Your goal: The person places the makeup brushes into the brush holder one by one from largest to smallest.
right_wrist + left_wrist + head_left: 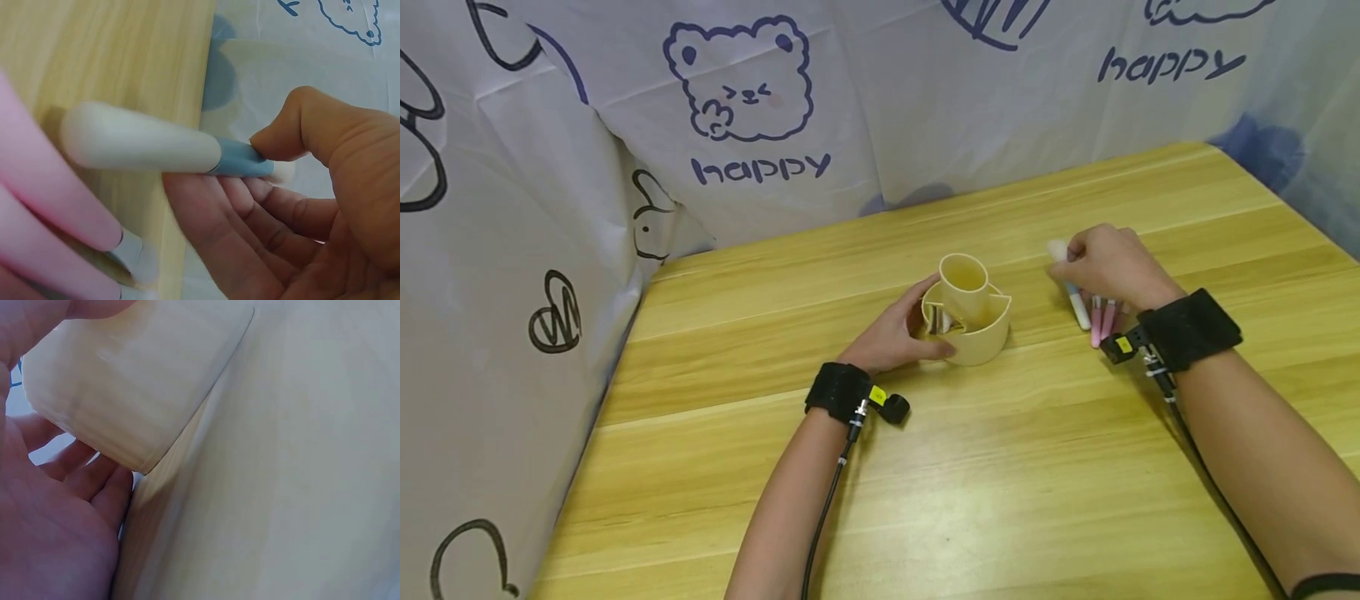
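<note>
the right hand (1112,265) is pinching a white-handled brush (187,147) at its blue collar, thumb and fingers closing on it; whether the brush is touching the table (970,500) i can't tell. pink-handled brushes (69,181) are lying just beside it. to the left, the left hand (898,333) is gripping a cream holder (981,346), thumb on the near side, a taller tube (966,292) rising within. beyond, a printed cloth (880,108) is hanging behind the table.
</note>
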The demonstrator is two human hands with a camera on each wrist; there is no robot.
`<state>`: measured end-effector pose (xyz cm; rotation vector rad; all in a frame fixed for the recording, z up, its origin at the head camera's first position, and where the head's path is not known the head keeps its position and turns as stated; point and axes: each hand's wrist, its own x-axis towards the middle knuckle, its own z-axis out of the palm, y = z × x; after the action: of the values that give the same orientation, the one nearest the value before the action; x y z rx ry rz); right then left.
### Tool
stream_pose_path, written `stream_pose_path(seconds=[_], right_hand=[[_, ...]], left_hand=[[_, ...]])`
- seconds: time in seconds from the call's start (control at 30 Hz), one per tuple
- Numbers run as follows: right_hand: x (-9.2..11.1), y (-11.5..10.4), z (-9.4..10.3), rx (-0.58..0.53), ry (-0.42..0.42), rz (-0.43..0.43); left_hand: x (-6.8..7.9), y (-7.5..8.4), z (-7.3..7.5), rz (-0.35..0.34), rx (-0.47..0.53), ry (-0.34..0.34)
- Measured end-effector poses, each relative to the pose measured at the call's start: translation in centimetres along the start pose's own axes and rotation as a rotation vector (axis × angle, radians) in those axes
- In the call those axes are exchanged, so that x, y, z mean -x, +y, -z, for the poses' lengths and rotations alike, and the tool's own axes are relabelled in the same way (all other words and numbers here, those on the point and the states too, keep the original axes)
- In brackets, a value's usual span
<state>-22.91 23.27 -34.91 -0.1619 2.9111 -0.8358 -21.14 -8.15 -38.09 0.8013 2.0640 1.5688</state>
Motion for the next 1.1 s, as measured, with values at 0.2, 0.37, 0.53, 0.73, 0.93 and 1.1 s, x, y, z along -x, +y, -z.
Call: stream_pose_path(seconds=[0.2, 0.37, 0.53, 0.73, 0.93, 1.1], right_hand=[[0.0, -0.2, 0.0, -0.004, 0.020, 0.012], [0.0, -0.2, 0.0, 0.009, 0.028, 0.019], [0.0, -0.2, 0.0, 0.016, 0.029, 0.026], [0.1, -0.4, 0.1, 0.005, 0.032, 0.043], [0.2, -0.9, 0.2, -0.018, 0.048, 0.059], [0.4, -1.3, 0.2, -0.026, 0.062, 0.067]], left_hand=[[-0.7, -1.5, 0.0, -0.019, -0.009, 0.023], [-0.9, -2.3, 0.1, -0.040, 0.014, 0.017], [-0.8, -2.4, 0.2, -0.063, 0.008, 0.007], [-0.3, -0.6, 0.0, -0.035, 0.004, 0.018], [-0.1, 0.2, 0.0, -0.030, 0.017, 0.012], [-0.1, 0.1, 0.0, -0.027, 0.030, -0.005]])
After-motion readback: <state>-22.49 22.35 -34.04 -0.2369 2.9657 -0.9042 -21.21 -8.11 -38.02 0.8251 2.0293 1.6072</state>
